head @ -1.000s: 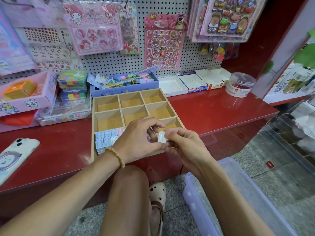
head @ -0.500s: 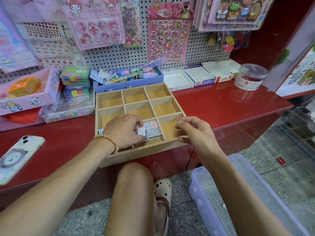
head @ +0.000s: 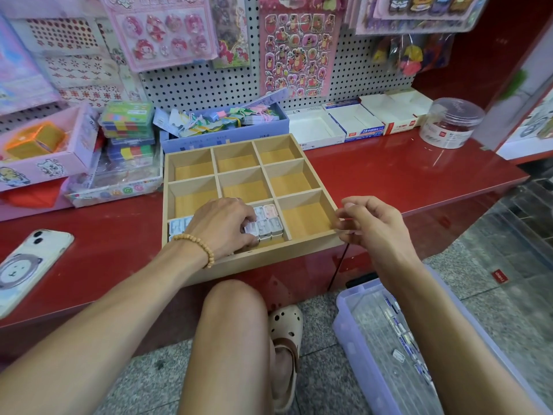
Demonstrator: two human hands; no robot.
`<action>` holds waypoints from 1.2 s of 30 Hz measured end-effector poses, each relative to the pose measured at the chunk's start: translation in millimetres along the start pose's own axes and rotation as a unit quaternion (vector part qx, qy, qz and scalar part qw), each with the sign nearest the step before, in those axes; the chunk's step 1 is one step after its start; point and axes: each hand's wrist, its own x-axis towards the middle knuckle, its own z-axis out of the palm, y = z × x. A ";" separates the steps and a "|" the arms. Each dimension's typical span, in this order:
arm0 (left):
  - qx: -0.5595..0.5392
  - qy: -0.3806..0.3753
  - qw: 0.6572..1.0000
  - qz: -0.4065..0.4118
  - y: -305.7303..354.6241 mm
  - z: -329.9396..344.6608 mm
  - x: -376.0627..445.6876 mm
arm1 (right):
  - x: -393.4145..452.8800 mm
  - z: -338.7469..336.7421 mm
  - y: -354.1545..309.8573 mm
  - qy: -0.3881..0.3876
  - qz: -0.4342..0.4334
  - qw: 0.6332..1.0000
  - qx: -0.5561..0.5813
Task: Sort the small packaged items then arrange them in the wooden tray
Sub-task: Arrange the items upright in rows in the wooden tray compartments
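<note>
Nine square compartments divided the pale wooden tray [head: 308, 241], which sat at the front edge of the glossy red surface [head: 404, 172]. Small white and pink packaged items [head: 264, 224] lay in its front middle compartment, more in the front left one. The left hand [head: 223, 226] rested fingertips on them; whether its grip pinched one, I cannot tell. The right hand [head: 369, 226] hovered beside the tray's front right corner, fingers loosely curled, holding nothing

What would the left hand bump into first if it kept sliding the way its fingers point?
Probably the small packaged items right at the left hand's fingertips, in the wooden tray's near middle compartment.
</note>
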 end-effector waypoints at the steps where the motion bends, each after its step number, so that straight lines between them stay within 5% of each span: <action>1: 0.000 -0.002 1.000 0.002 0.0 -0.1 -0.2 | -0.2 -0.6 1.3 -0.001 0.001 1.000 -0.004; 8: -0.123 0.041 0.991 -0.021 12.4 -15.6 -10.5 | -8.0 -12.4 -0.9 0.016 -0.012 1.000 -0.016; 14: -0.341 0.100 0.934 -0.034 57.3 -23.3 -29.9 | -27.7 -44.2 -7.8 0.046 -0.022 0.998 -0.026; 22: -0.464 0.035 0.884 -0.037 119.9 8.2 -49.1 | -68.6 -119.8 7.6 0.116 -0.038 0.990 -0.076; 36: -0.476 -0.130 0.870 -0.021 230.1 131.9 -28.7 | -134.3 -241.6 130.5 0.228 0.085 0.968 -0.066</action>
